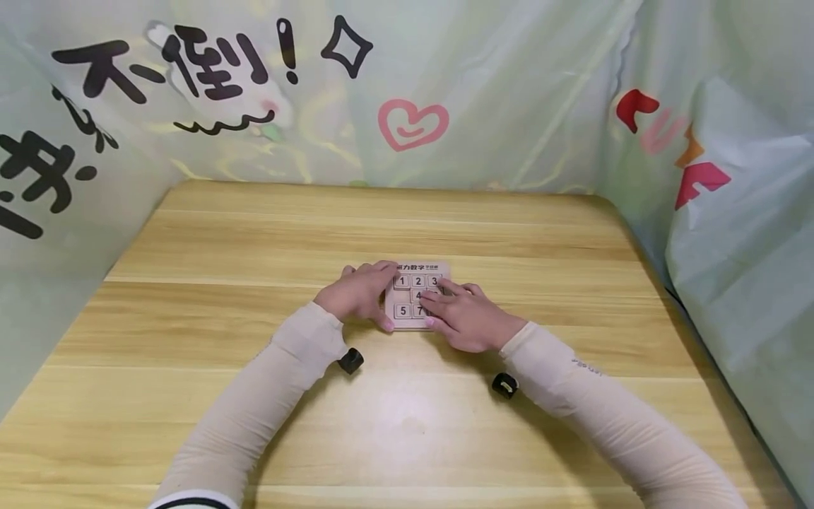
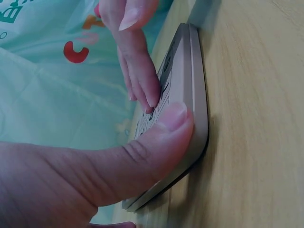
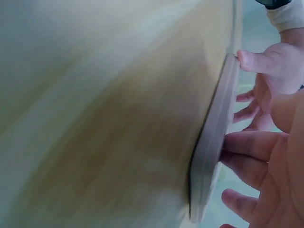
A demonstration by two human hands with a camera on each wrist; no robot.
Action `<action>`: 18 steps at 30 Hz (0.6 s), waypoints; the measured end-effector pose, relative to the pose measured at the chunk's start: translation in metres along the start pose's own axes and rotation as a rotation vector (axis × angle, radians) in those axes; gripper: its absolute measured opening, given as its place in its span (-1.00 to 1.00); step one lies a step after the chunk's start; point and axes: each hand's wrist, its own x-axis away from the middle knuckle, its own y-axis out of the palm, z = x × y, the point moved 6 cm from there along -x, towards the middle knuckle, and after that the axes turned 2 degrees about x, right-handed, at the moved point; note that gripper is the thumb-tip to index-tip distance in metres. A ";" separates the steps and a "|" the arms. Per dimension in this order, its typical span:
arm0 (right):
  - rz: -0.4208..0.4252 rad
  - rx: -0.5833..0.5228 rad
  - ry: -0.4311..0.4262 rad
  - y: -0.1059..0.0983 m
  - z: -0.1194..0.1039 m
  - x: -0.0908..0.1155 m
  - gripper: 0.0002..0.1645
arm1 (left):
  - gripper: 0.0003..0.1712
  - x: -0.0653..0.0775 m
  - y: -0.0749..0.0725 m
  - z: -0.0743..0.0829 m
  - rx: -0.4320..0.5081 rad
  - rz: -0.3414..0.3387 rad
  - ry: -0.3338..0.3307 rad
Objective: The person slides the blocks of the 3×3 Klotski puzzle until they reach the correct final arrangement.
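A pale number sliding puzzle [image 1: 410, 302] lies flat on the wooden table [image 1: 407, 424]. Tiles 1, 2 and 3 form its top row; below are 4, then 5 and 7, with a gap left of 4. My left hand [image 1: 356, 293] steadies the left side, thumb on the near corner and fingers by the far corner. My right hand [image 1: 473, 319] lies over the right side, its fingertips touching the tiles and hiding some of them. In the left wrist view, the left thumb [image 2: 147, 152] presses the puzzle's edge. The right wrist view shows the puzzle's side [image 3: 211, 137] edge-on.
Printed sheeting [image 1: 509, 92] with black characters and a pink heart hangs behind and beside the table. A bulging fold of it [image 1: 738, 268] reaches the table's right edge. Both wrists carry a small black camera [image 1: 351, 360].
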 end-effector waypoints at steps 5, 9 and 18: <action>-0.011 0.008 0.036 -0.001 -0.005 -0.005 -0.39 | 0.36 0.000 -0.001 0.001 -0.009 0.006 -0.015; -0.021 0.010 0.056 -0.004 -0.007 -0.009 -0.41 | 0.34 0.000 -0.002 0.001 -0.017 0.014 -0.024; -0.067 -0.043 0.069 -0.003 -0.009 -0.013 -0.43 | 0.30 -0.001 -0.003 0.006 -0.072 0.031 -0.046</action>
